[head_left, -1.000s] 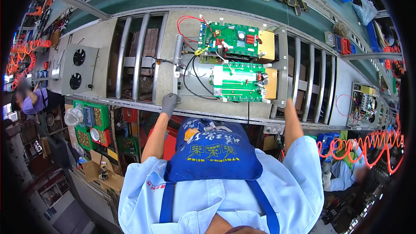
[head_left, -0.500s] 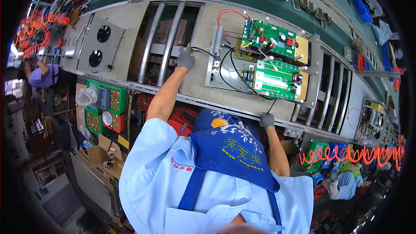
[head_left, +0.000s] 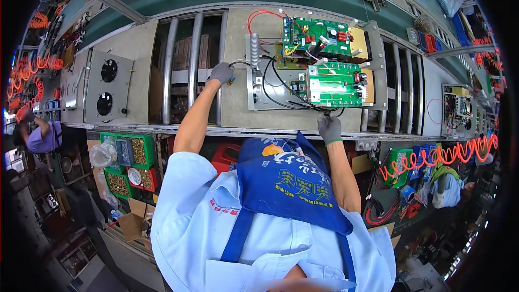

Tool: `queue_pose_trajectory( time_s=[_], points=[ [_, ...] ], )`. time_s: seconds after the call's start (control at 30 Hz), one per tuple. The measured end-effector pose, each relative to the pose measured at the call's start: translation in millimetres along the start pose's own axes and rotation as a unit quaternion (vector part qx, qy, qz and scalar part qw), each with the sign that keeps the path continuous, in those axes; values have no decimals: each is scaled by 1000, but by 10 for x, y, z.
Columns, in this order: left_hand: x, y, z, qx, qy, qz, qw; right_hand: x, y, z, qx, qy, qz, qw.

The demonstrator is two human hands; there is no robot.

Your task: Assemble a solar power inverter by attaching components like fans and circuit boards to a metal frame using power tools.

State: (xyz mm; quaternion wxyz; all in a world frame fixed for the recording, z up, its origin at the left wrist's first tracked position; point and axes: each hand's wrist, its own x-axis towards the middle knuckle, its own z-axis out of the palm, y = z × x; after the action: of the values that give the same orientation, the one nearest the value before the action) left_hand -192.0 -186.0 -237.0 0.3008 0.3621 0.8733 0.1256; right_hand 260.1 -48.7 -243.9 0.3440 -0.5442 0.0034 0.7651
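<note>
Left hand (head_left: 221, 72), grey-gloved, was closed on a black cable (head_left: 241, 64) upper centre | right hand (head_left: 329, 128), gloved, was curled at the grey mounting plate (head_left: 265, 103) near edge, grip unclear | two green circuit boards (head_left: 331, 85) were seen upper right of centre.

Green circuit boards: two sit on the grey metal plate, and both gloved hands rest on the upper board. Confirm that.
Not quite. The head view shows neither hand on the boards: the left hand is at the plate's left edge, the right hand at its near edge. Two green circuit boards is correct.
</note>
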Motion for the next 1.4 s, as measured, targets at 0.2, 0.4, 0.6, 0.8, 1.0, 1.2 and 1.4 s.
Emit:
queue_pose_trajectory(
  time_s=[0.2, 0.4, 0.6, 0.8, 1.0, 1.2, 1.4],
  points=[
    [-635, 475, 213, -550, -138, -27, 823, 101, 338, 47, 4, -16, 0, 1000],
    [-1113, 909, 750, -133, 46, 113, 984, 34, 519, -3, -226, -18, 15, 974],
    [-1414, 587, 588, 32, -58, -14, 998, -37, 516, -168, -227, 28, 87, 970],
    [-1482, -81, 785, -27, -41, 17, 999, 92, 494, -397, -331, 1, 54, 942],
    [-1385, -504, 1106, 30, 29, -259, 965, 96, 662, -683, -435, -79, 65, 895],
    [-1271, -474, 1092, 15, 71, -293, 953, 31, 378, -847, -753, -115, -118, 637],
    [-1197, -329, 1142, 43, 72, -295, 952, -66, -142, -1177, -755, -98, -186, 621]
  ],
)
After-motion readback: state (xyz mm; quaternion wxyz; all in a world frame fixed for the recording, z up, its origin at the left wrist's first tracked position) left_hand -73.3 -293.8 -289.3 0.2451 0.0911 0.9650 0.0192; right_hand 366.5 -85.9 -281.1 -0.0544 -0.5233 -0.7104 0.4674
